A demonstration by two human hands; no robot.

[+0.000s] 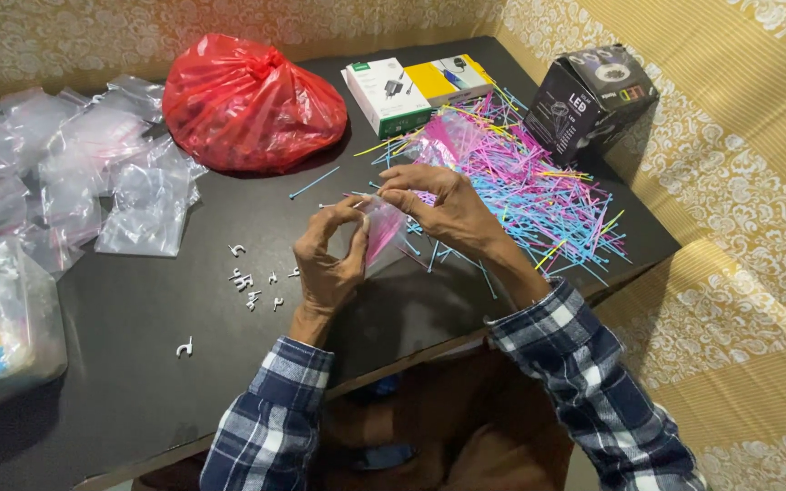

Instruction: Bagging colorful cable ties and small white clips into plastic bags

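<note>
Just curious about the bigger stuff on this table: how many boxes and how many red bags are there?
White box: 1
Yellow box: 1
Black box: 1
Red bag: 1
Total: 4
The colourful sticks and clear bags are too heaped to count.

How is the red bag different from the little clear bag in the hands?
The red bag is big, tied shut and stuffed full, resting on the table. The little clear bag is small, see-through and nearly flat, held up by both hands. Both are plastic.
</note>
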